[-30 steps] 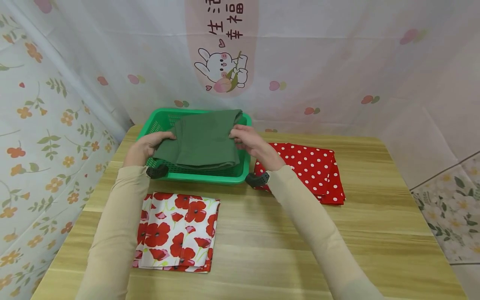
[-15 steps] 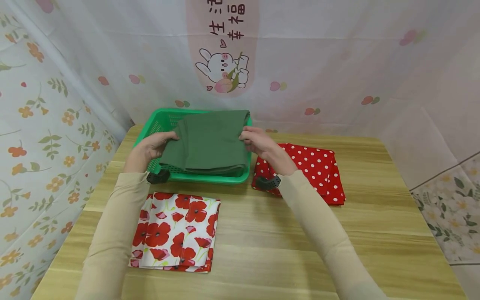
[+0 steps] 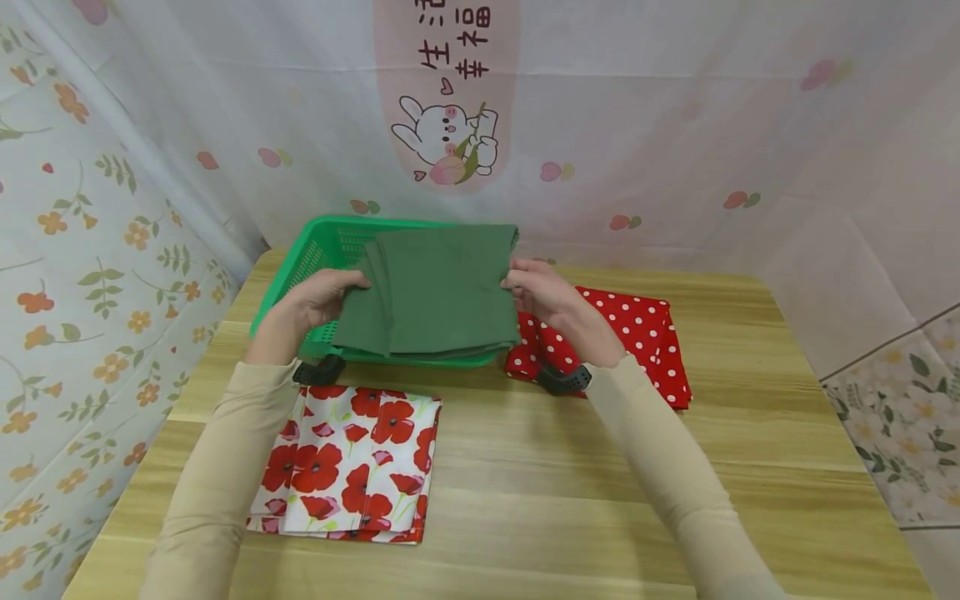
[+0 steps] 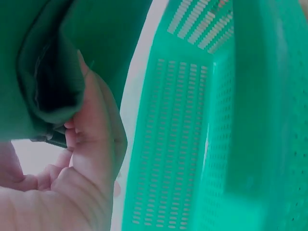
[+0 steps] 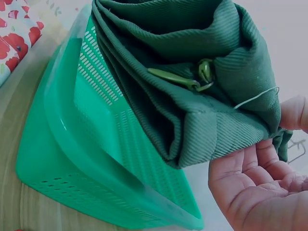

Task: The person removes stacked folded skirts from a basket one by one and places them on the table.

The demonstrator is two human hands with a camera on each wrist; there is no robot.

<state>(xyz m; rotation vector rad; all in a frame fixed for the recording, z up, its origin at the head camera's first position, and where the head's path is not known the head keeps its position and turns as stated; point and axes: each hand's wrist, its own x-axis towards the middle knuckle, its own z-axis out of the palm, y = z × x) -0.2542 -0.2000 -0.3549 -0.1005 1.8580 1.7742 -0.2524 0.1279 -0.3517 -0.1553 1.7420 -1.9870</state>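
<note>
A folded green cloth (image 3: pixel 450 287) hangs level above the green plastic basket (image 3: pixel 296 262), overlapping its right part in the head view. My left hand (image 3: pixel 321 300) pinches its left edge, thumb on top. At the opposite edge my right hand (image 3: pixel 546 292) grips it, with thumb above and fingers beneath. In the right wrist view a metal zipper pull (image 5: pixel 173 79) and a loose thread (image 5: pixel 255 97) show on the cloth's folded end. The left wrist view shows a rolled fold beside the left thumb. Much of the basket's inside is hidden under the cloth.
A folded white cloth with red poppies (image 3: pixel 360 467) lies on the wooden table (image 3: pixel 525 500) in front of the basket. Right of the basket lies a red cloth with white dots (image 3: pixel 637 333), partly behind my right forearm. A printed curtain (image 3: pixel 637 125) hangs behind the table.
Both hands have shifted right and slightly toward me, carrying the green cloth with them. More of the basket's left side shows now. The poppy and dotted cloths stay in place.
</note>
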